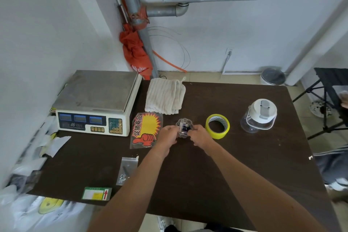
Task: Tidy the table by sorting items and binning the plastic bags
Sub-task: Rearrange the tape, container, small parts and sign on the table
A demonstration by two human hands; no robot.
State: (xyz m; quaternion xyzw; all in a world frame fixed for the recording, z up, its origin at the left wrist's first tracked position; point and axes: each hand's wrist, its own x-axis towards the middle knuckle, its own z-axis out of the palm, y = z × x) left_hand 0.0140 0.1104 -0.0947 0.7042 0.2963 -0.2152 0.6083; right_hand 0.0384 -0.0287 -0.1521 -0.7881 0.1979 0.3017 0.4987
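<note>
A small clear plastic container [183, 127] with batteries inside sits mid-table between my hands. My left hand [168, 135] grips its left side with curled fingers. My right hand [200, 135] pinches something at its right edge; what it pinches is too small to tell. A small clear zip bag [126, 169] with screws lies on the dark brown table [226, 165] near the front left. Crumpled white plastic bags [47, 145] hang over the table's left edge.
A weighing scale [98, 103] stands at the back left, a folded white towel [164, 98] behind the container. A promo sticker pack [146, 130], yellow tape roll [217, 126], lidded clear jar [259, 117] and green label card [97, 193] also lie here. A bin [273, 77] stands beyond.
</note>
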